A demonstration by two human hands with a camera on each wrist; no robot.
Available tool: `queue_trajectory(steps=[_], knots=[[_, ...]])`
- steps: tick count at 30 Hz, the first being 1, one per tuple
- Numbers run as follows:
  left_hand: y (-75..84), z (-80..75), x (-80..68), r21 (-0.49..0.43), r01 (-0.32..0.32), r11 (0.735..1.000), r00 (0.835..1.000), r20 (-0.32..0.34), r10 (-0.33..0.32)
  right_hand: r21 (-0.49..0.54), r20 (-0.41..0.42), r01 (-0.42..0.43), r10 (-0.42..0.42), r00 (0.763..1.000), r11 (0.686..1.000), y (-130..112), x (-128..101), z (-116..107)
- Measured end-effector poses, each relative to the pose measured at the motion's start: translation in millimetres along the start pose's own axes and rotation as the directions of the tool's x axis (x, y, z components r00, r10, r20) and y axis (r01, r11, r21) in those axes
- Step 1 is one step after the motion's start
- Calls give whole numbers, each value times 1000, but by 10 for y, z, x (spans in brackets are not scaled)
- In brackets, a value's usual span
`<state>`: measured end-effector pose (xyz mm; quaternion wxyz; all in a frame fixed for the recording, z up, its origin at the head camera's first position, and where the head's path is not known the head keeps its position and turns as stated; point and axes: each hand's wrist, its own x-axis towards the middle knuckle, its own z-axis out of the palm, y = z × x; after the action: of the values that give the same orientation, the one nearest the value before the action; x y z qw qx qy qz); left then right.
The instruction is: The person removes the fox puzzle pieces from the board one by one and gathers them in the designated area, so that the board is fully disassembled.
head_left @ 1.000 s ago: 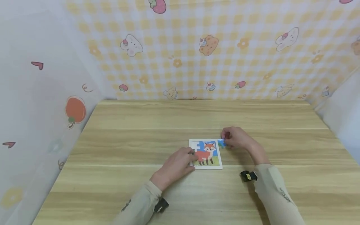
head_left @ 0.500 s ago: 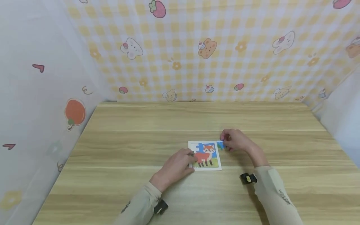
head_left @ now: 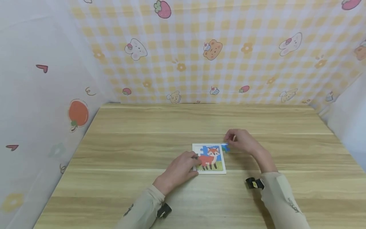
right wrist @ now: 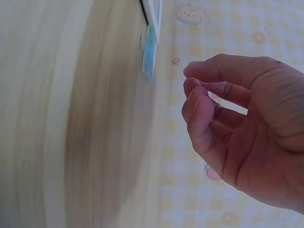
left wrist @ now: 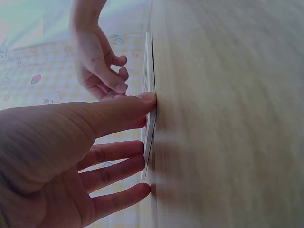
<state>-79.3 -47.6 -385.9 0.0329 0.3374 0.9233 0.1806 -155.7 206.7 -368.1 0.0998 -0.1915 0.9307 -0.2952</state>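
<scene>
A square fox jigsaw puzzle [head_left: 209, 158] in a white frame lies flat on the wooden table, with a pale patch in its upper left corner. My left hand [head_left: 180, 169] rests on its left side, thumb at the near edge, fingers fairly straight. In the left wrist view, the left thumb [left wrist: 123, 111] presses the thin board [left wrist: 149, 71]. A blue and green puzzle piece [head_left: 225, 147] lies against the frame's upper right edge. Just beyond it, my right hand [head_left: 241, 140] hovers with loosely curled fingers. The right wrist view shows nothing in its fingers, apart from the piece [right wrist: 148, 57].
The wooden table [head_left: 143, 127] meets a yellow checked cloth [head_left: 183, 76] at the back. A white cloth [head_left: 51, 95] hangs along the left side. Black straps with small cases [head_left: 164, 210] sit at both wrists.
My right fingers have let go of the puzzle piece and lifted slightly away, leaving it beside the frame. The left hand has stayed on the puzzle. The head view has shifted slightly.
</scene>
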Motion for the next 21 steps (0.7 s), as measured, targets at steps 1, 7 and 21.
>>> queue_trajectory(steps=[1, 7, 21], knots=[[0, 2, 1, 1, 0, 1000, 1000, 2, 0, -6, 2, 16, -16, 1000, 1000, -19, 7, 11], [-2, 6, 3, 4, 2, 1000, 1000, 11, -2, -25, 19, 94, -94, 995, 995, -148, 57, 102], [-10, 11, 10, 17, 6, 1000, 1000, 18, -6, -55, 87, 64, -59, 994, 996, -360, 133, 297]])
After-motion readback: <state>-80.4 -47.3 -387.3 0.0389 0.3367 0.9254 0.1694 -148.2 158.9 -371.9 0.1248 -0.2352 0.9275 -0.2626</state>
